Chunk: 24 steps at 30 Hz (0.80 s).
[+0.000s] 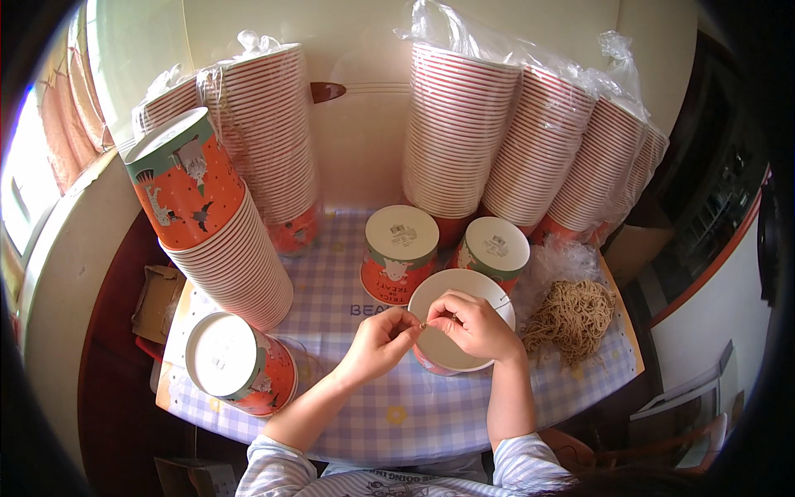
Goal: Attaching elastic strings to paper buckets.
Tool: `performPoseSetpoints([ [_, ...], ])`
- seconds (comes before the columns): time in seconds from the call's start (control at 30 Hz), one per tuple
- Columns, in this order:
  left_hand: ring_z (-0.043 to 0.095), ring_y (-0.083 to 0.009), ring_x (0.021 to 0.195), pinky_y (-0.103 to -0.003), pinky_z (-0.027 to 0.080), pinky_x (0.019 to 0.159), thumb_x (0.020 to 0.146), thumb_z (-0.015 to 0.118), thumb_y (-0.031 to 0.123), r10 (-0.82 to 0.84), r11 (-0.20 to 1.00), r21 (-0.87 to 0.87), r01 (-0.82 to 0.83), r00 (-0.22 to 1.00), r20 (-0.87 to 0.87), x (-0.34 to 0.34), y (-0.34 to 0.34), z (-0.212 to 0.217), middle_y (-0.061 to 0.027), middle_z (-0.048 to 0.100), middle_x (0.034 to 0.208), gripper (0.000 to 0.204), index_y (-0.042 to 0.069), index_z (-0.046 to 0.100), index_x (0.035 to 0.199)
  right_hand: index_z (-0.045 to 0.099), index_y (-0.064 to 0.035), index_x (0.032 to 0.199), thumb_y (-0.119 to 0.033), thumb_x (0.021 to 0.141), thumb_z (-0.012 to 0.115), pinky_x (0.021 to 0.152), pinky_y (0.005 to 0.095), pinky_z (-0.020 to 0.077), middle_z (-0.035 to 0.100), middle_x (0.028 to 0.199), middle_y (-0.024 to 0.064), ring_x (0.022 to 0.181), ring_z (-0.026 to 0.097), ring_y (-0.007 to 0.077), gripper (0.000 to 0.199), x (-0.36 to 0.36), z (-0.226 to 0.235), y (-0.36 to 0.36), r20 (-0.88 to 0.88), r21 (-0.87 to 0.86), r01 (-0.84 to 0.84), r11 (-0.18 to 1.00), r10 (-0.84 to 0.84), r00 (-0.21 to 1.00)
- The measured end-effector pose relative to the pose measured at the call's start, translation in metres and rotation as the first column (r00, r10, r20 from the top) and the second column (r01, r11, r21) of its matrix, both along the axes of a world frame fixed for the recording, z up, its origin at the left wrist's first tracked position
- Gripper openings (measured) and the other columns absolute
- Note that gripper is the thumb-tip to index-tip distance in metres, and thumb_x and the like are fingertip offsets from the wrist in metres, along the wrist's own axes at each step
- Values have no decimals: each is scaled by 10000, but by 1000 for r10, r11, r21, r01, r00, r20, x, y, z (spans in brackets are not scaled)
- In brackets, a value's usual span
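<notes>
Two hands are held together over an upturned white paper cup (451, 327) on the checked tabletop (389, 414): a thin string end is pinched by the left hand (377, 344) and by the right hand (472, 325). A bundle of tan strings (571, 319) is seen just beside the cup.

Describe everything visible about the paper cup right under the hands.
The paper cup looks like an orange printed cup standing upside down on the checked tablecloth, its plain white base facing up with a raised rim. It sits near the table's front edge, in front of two similar upturned cups. The right hand rests over its base and the left hand meets it at the cup's left edge, pinching something thin. A pile of tan string lies to its right.
</notes>
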<state>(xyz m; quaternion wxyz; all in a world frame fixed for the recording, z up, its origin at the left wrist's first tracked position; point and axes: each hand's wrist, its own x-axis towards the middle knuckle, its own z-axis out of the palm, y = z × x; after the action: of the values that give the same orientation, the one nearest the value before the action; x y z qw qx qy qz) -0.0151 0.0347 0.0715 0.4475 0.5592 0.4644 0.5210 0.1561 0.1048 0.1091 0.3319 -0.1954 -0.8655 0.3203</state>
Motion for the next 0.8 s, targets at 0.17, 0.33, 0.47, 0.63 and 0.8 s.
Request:
performPoseSetpoints([
  [0.17,398,-15,540,-197,349,482,846,587,119,48,998,44,-46,998,-49,0,0,-4,38,487,587,123,-3,573,841,546,-3,806,-34,796,622,611,299,444,572,761,76,694,561,201,82,-1,1,-2,9,-16,-1,1000,1,1000],
  [0.33,339,-19,493,-206,306,452,827,610,107,113,991,82,-106,989,-93,3,-1,1,36,417,521,102,9,585,841,546,-16,821,-64,808,607,612,315,463,591,777,80,697,582,220,79,-1,0,-1,17,17,-2,1000,2,1000],
  [0.47,335,-20,488,-206,303,448,819,617,94,138,987,92,-129,985,-108,3,-2,1,35,409,514,98,9,604,865,548,-16,823,-64,809,606,615,317,464,591,781,82,698,583,221,76,-1,-1,-1,24,7,4,1000,-4,1000],
  [0.63,332,-21,485,-206,298,442,811,621,75,170,982,114,-154,975,-145,2,-3,3,37,396,505,98,15,623,889,542,-17,821,-59,802,603,622,328,466,588,784,86,708,587,232,77,-2,0,-1,55,21,-5,1000,4,998],
  [0.8,335,-22,487,-210,301,441,817,623,83,195,974,137,-178,973,-120,2,-1,0,36,397,506,93,12,618,878,526,-18,813,-49,798,592,623,341,461,585,785,94,716,584,255,74,-2,-1,-1,60,30,2,1000,-4,998],
])
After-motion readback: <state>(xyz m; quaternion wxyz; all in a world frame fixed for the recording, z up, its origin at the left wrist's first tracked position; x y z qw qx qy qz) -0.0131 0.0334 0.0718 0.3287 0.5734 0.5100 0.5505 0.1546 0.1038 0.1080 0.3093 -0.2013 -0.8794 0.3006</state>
